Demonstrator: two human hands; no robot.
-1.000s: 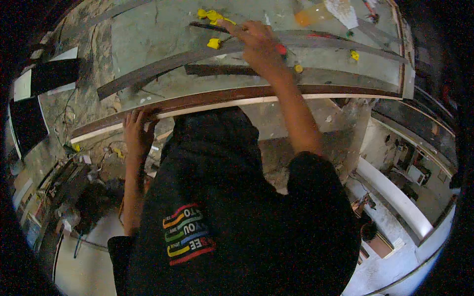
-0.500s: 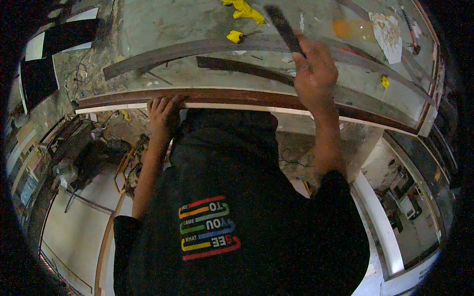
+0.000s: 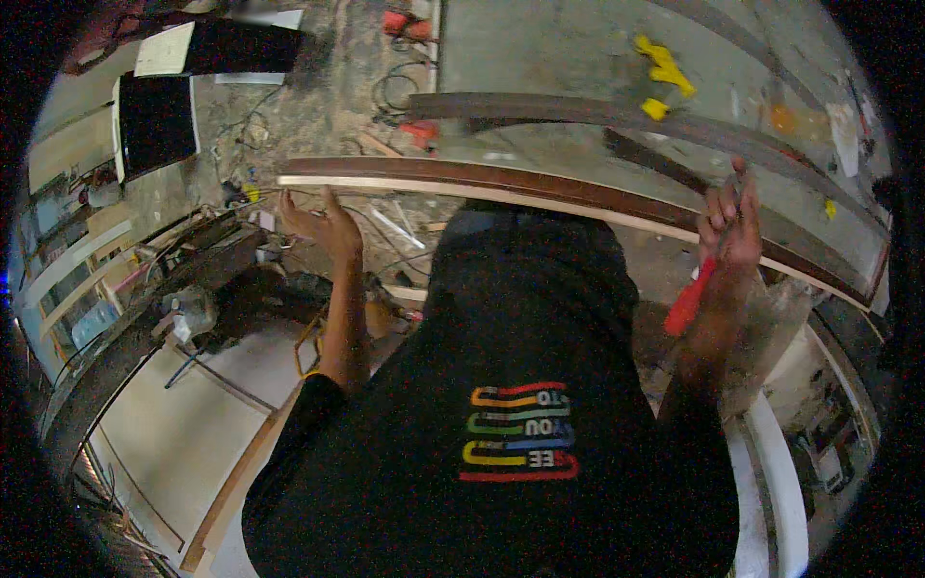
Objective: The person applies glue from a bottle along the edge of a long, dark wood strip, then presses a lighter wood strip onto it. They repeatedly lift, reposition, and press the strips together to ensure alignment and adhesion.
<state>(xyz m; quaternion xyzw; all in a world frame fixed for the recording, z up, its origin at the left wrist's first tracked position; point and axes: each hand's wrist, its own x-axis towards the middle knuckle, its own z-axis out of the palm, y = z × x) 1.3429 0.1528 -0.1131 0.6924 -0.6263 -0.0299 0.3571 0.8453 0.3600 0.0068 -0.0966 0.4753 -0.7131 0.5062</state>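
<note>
My left hand [image 3: 330, 226] is open, palm partly up and fingers apart, just on the near side of the left end of a long board edge. That edge has a dark brown strip [image 3: 540, 186] with a pale strip [image 3: 381, 184] along its near side. Whether the fingertips touch it I cannot tell. My right hand [image 3: 730, 226] is closed round a red-handled tool [image 3: 686, 303] over the right part of the edge. The red end points back toward me; the tool's other end is mostly hidden by the fingers and blurred.
Beyond the edge lies a greyish panel [image 3: 559, 58] with a long dark curved-looking strip [image 3: 540, 108], a shorter dark strip [image 3: 655, 159] and crumpled yellow pieces [image 3: 665, 67]. Left of it, cables [image 3: 390, 91], red items [image 3: 409, 26] and scraps litter the floor. A cluttered bench [image 3: 193, 260] stands at left.
The view has swung left. My left hand has let go of the board edge and opened near its left end. My right hand has come lower and nearer, and the tool's red handle now shows.
</note>
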